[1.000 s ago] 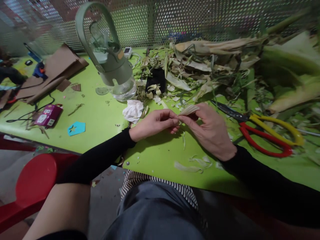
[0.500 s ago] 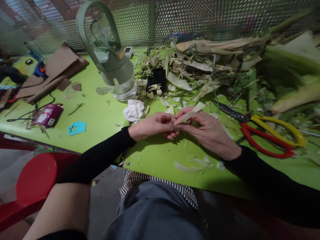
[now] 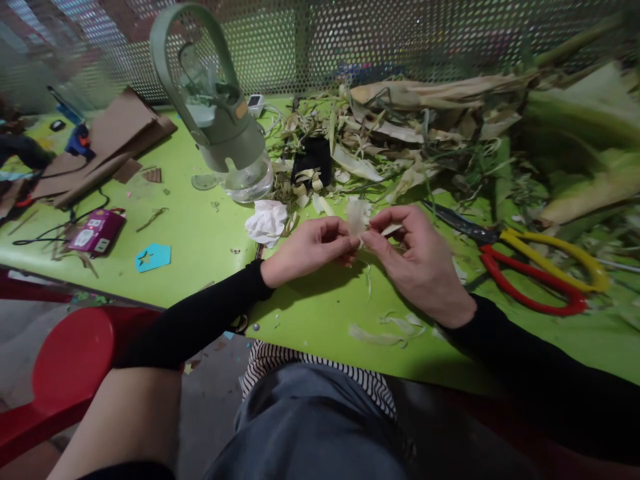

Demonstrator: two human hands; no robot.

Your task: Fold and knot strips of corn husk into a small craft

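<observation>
My left hand (image 3: 315, 248) is closed, its thumb and forefinger pinching a pale corn husk strip (image 3: 356, 219) that stands up from the fingertips. Just to its right is my right hand (image 3: 417, 267), closed with thumb and forefinger at the same husk; a pale bit also shows between its fingers. Below the hands, thin husk scraps (image 3: 380, 335) lie on the green table (image 3: 310, 313). To the right rest scissors with one red and one yellow handle (image 3: 535, 280), blades towards the husk pile.
A heap of corn husks (image 3: 390, 127) covers the back right. A green-handled bottle (image 3: 235, 147) stands behind a crumpled tissue (image 3: 267, 222). Leftward lie a purple box (image 3: 97, 231), a blue paper piece (image 3: 153, 257), brown cardboard (image 3: 120, 133) and a glue gun (image 3: 77, 140).
My right hand has shifted slightly away from my left. The husk strip, which slanted over the right hand's fingers, now stands upright at the left fingertips.
</observation>
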